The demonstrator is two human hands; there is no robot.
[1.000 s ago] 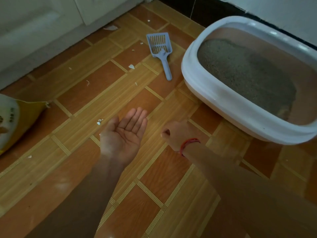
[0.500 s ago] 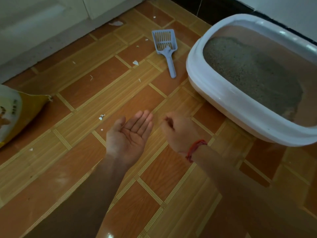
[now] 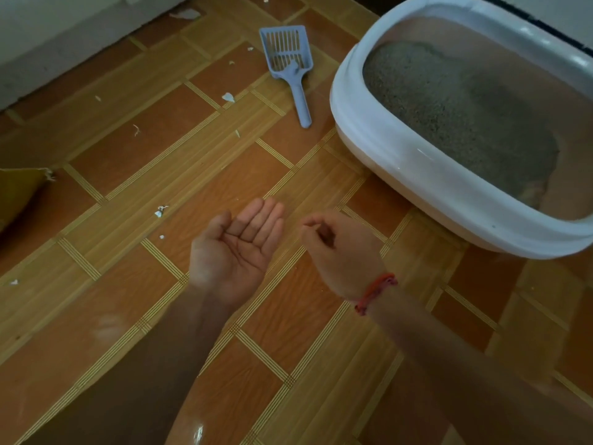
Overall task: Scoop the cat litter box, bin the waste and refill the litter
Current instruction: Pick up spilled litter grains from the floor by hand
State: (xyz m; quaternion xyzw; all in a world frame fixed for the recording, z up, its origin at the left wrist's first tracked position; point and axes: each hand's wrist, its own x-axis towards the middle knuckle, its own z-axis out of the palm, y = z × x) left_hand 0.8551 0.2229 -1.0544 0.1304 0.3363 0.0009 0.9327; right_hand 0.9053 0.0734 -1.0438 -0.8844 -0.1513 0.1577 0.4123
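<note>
Left hand (image 3: 233,252) drew back slightly; scoop (image 3: 294,72) lies well beyond.

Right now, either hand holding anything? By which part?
Nothing visible. Left hand open, palm up, empty; right hand curled, nothing seen inside. Blue plastic scoop lies untouched.

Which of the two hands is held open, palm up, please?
The left hand; its fingers are straight, whereas the right hand, with the red bracelet, is curled.

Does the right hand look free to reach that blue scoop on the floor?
Probably yes. The right hand seems to hold nothing, and only open floor lies between it and the scoop, whose handle points toward it.
</note>
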